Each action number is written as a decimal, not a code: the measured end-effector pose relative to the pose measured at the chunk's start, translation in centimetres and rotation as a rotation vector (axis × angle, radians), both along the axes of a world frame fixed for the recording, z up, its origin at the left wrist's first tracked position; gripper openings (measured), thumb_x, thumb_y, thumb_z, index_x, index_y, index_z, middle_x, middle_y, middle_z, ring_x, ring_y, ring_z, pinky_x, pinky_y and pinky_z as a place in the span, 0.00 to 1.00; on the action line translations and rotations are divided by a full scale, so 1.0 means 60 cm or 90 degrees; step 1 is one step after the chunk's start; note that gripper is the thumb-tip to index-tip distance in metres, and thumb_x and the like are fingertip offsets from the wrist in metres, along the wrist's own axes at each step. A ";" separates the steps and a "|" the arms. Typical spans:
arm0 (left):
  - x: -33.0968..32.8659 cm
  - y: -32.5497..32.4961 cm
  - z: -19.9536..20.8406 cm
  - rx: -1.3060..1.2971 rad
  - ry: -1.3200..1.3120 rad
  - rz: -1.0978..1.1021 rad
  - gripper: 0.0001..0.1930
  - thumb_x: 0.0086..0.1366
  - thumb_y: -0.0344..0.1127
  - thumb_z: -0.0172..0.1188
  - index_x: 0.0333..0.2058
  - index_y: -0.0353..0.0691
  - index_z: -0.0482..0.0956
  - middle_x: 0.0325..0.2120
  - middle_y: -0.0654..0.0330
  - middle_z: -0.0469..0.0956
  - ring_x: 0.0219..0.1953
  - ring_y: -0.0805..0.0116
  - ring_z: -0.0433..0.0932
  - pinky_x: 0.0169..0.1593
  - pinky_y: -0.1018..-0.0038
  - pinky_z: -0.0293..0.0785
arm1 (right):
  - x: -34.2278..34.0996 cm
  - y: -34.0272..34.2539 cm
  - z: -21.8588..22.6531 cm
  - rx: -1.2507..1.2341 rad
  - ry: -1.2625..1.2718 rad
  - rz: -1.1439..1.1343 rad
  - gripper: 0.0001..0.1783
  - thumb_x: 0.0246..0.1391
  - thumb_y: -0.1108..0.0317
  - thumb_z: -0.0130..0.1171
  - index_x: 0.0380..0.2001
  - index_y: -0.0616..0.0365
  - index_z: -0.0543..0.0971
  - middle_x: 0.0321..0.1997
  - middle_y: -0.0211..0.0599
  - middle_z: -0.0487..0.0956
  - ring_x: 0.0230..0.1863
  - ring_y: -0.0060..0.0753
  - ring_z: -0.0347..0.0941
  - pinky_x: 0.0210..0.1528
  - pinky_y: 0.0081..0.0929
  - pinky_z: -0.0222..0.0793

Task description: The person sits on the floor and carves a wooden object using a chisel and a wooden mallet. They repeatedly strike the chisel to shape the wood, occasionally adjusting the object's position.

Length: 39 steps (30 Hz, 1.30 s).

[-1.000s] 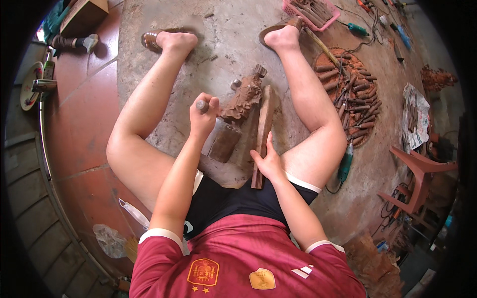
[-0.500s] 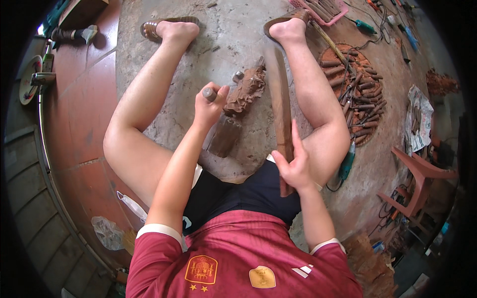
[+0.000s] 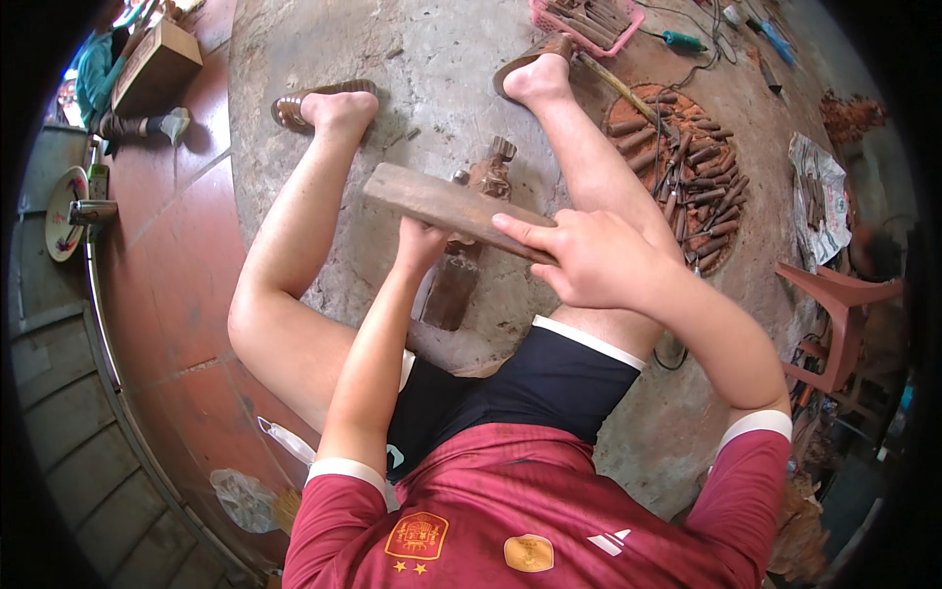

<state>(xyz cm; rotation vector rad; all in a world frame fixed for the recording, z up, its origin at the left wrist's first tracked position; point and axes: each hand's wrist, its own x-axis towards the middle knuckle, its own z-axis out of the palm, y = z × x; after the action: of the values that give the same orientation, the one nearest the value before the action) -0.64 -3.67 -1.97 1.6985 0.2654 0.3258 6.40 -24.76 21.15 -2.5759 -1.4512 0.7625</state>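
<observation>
Between the person's outstretched legs, on the concrete floor point(image 3: 392, 59), lies a carved wood block point(image 3: 461, 260). Above the block, the right hand point(image 3: 589, 260) grips a flat wooden mallet point(image 3: 442, 206), fingers wrapped round it. Beneath the mallet, the left hand point(image 3: 420, 245) is fisted; what it holds cannot be told.

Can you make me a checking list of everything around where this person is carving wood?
Surface: rough grey concrete floor.
Job's things: long flat wooden mallet bar; brown carved wood block lying under it between the legs.
Clutter: round pile of wooden-handled chisels; pink plastic basket.
Grippers: right hand grips the bar; left hand closed beneath it, what it holds is hidden.
Cables: thin black cable.
Surroundings: red plastic chair.
</observation>
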 end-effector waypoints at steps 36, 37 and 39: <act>0.024 0.016 -0.019 -0.114 0.100 0.042 0.08 0.65 0.36 0.60 0.35 0.38 0.74 0.30 0.63 0.75 0.33 0.73 0.72 0.38 0.72 0.71 | -0.063 0.035 -0.076 0.288 -0.087 -0.078 0.37 0.52 0.61 0.60 0.65 0.32 0.63 0.24 0.45 0.71 0.22 0.47 0.74 0.27 0.41 0.74; 0.019 0.014 -0.009 -0.127 0.098 0.055 0.07 0.65 0.35 0.59 0.34 0.38 0.74 0.30 0.63 0.75 0.33 0.73 0.72 0.38 0.72 0.71 | -0.058 0.038 -0.074 0.224 -0.066 -0.095 0.37 0.52 0.61 0.60 0.66 0.32 0.62 0.24 0.45 0.70 0.22 0.48 0.74 0.27 0.41 0.74; 0.017 0.034 -0.031 -0.285 0.138 0.022 0.05 0.61 0.31 0.57 0.32 0.35 0.76 0.28 0.62 0.76 0.29 0.71 0.74 0.32 0.71 0.72 | -0.041 0.048 -0.066 0.094 -0.026 -0.127 0.38 0.52 0.62 0.61 0.66 0.32 0.61 0.24 0.46 0.70 0.22 0.49 0.74 0.28 0.41 0.74</act>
<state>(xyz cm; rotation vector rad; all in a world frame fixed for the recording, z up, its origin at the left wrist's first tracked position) 0.39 -1.61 -3.81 1.2862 0.4898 0.0940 3.92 -21.89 17.18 -2.5847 -1.1861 0.5579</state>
